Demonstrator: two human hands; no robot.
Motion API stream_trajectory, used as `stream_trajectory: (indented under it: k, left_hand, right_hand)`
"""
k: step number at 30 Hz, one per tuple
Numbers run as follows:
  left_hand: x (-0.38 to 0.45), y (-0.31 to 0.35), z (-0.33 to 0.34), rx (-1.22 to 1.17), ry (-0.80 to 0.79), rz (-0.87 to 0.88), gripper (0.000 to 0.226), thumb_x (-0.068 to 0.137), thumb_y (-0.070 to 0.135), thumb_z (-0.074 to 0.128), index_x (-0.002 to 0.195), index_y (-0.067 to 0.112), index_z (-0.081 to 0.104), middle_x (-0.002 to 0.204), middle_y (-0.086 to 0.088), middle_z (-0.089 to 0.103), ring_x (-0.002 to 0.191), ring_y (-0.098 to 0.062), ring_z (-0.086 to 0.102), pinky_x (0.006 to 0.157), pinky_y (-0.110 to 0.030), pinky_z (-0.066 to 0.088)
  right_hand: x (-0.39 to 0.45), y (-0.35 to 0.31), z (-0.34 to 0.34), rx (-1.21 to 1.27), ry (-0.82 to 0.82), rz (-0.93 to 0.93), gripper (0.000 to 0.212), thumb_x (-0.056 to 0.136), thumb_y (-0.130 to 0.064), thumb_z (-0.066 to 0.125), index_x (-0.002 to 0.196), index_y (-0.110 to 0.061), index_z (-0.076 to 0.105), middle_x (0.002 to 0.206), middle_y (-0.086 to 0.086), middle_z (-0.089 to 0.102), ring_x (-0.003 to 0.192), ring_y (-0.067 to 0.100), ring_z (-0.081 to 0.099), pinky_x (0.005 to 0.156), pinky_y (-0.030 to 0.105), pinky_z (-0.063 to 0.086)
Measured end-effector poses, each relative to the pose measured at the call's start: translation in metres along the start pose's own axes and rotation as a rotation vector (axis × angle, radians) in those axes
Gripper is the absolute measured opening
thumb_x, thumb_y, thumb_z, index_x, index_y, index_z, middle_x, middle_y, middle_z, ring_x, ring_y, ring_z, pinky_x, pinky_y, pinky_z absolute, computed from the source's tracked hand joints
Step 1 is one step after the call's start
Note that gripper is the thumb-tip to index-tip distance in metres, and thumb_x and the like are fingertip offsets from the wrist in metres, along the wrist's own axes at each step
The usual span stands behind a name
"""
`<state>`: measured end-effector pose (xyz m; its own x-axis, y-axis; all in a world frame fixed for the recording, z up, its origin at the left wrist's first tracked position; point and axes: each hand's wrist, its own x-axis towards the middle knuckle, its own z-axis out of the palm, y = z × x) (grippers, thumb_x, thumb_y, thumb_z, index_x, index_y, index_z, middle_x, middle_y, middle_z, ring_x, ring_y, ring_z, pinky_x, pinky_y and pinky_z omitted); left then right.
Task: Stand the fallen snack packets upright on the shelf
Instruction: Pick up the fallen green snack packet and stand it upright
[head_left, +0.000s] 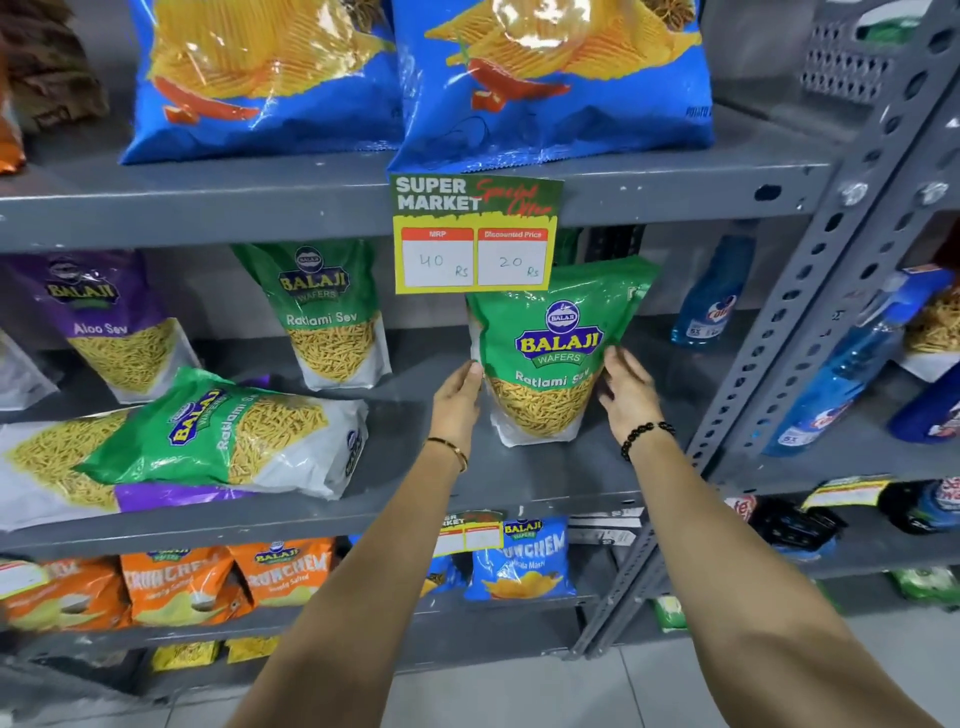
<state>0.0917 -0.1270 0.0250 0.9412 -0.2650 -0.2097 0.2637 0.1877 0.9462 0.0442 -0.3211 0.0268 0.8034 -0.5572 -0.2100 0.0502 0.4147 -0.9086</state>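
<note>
A person steadies a green Ratlami Sev packet on the middle shelf of a grey metal rack, its base resting on the shelf and its top leaning slightly to the right under a yellow price tag. The left hand lies flat against the packet's left edge, the right hand cups its right edge, and both have their fingers spread rather than pinched: the grip is a light two-sided brace, not a clutch. The step in hand appears to be settling this packet so it stands alone. To the left, a second green packet lies on its side across a purple packet, also fallen, near the shelf's front lip. Two more packets, one purple and one green, stand upright behind them. The next move likely calls for easing both hands away without tipping the packet, then reaching left for the fallen pair
</note>
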Motion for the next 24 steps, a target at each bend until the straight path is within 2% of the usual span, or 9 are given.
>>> stream_trajectory:
  k: [2,7,9,13,17,19,20,22,24]
  left_hand:
    - [-0.014,-0.001,-0.013,-0.016,0.016,-0.028,0.049,0.094,0.031,0.046,0.137,0.009,0.039,0.146,-0.009,0.042,0.135,-0.025,0.039,0.115,-0.041,0.028]
    - [-0.054,-0.001,-0.054,-0.085,0.013,-0.106,0.058,0.095,0.040,0.039,0.143,0.009,0.031,0.151,-0.009,0.035,0.138,-0.025,0.035,0.113,-0.040,0.029]
    - [-0.074,-0.002,-0.076,-0.109,0.019,-0.148,0.059,0.095,0.043,0.038,0.143,0.009,0.031,0.151,-0.008,0.035,0.137,-0.025,0.035,0.113,-0.040,0.030]
    - [-0.107,-0.006,-0.124,-0.186,0.061,-0.210,0.056,0.096,0.042,0.035,0.141,0.009,0.032,0.151,-0.009,0.035,0.138,-0.025,0.035,0.112,-0.038,0.030]
    - [-0.123,-0.003,-0.168,-0.251,0.168,-0.242,0.055,0.095,0.045,0.036,0.137,0.009,0.040,0.144,-0.009,0.043,0.135,-0.025,0.038,0.110,-0.037,0.032]
    - [-0.126,0.000,-0.184,-0.274,0.268,-0.266,0.049,0.094,0.045,0.041,0.121,0.007,0.054,0.124,-0.005,0.055,0.116,-0.024,0.052,0.092,-0.033,0.043]
    - [-0.124,0.003,-0.192,-0.307,0.326,-0.270,0.039,0.093,0.043,0.045,0.106,0.009,0.059,0.105,-0.001,0.057,0.094,-0.022,0.055,0.075,-0.027,0.044]
    - [-0.117,0.008,-0.205,-0.380,0.464,-0.247,0.024,0.091,0.040,0.050,0.086,0.016,0.052,0.071,0.003,0.042,0.057,-0.014,0.040,0.054,-0.022,0.030]
    - [-0.106,0.012,-0.216,-0.446,0.541,-0.228,0.023,0.090,0.042,0.051,0.084,0.020,0.048,0.051,0.002,0.028,0.039,-0.009,0.025,0.048,-0.022,0.022]
  right_hand:
    - [-0.012,0.006,0.002,-0.005,0.049,0.024,0.052,0.090,-0.028,0.056,0.139,-0.017,0.040,0.145,0.005,0.045,0.134,0.021,0.039,0.115,0.043,0.025]
    - [-0.050,0.037,0.021,-0.007,0.227,0.099,0.042,0.092,-0.031,0.053,0.125,-0.005,0.052,0.139,0.018,0.050,0.130,0.031,0.045,0.106,0.043,0.036]
    - [-0.071,0.054,0.033,0.014,0.260,0.137,0.040,0.091,-0.031,0.052,0.125,-0.010,0.052,0.139,0.011,0.050,0.130,0.026,0.046,0.103,0.039,0.039]
    - [-0.110,0.087,0.067,0.020,0.173,0.201,0.045,0.094,-0.025,0.048,0.136,-0.010,0.042,0.144,0.011,0.044,0.133,0.025,0.041,0.106,0.041,0.037]
    - [-0.139,0.107,0.120,-0.178,-0.009,0.210,0.045,0.093,-0.028,0.051,0.132,-0.006,0.046,0.143,0.012,0.047,0.133,0.025,0.042,0.106,0.041,0.037]
    - [-0.144,0.112,0.145,-0.284,-0.084,0.169,0.043,0.091,-0.027,0.055,0.125,-0.002,0.052,0.139,0.015,0.050,0.131,0.026,0.044,0.102,0.038,0.039]
    - [-0.144,0.113,0.157,-0.353,-0.120,0.133,0.043,0.089,-0.028,0.057,0.124,-0.002,0.053,0.138,0.014,0.052,0.130,0.026,0.046,0.100,0.037,0.039]
    - [-0.140,0.113,0.179,-0.543,-0.199,0.031,0.047,0.087,-0.032,0.059,0.126,-0.007,0.055,0.136,0.010,0.054,0.127,0.023,0.049,0.103,0.034,0.040]
    - [-0.131,0.110,0.202,-0.684,-0.283,-0.063,0.047,0.087,-0.034,0.059,0.127,-0.009,0.055,0.136,0.009,0.054,0.125,0.021,0.051,0.101,0.028,0.039]
